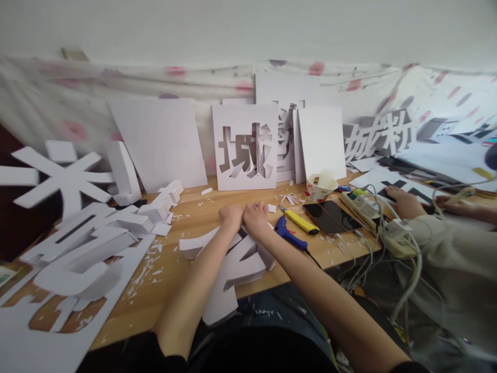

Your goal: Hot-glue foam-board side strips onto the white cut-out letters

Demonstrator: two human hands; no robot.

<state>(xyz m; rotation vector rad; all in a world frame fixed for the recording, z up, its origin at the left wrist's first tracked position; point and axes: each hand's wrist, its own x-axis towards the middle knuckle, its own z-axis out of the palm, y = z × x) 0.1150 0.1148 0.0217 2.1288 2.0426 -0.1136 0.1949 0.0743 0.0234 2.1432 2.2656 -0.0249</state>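
A white foam-board character [236, 269] with raised side walls lies at the table's front edge, partly over my lap. My left hand [232, 215] and my right hand [255, 216] are side by side at its far end, fingers curled closed on it. My forearms cover part of the piece, and the fingertips are hidden. Right of my right hand lie a blue glue gun [289, 234] and a yellow utility knife [301, 221], neither touched by me.
Cut white characters [85, 259] pile up on the left. White boards, one a cut-out panel [246, 178], lean at the back. Two phones [330, 216], a paper cup [320, 187] and a cabled power strip [396, 243] stand right. Another person's hand [404, 201] rests on a board there.
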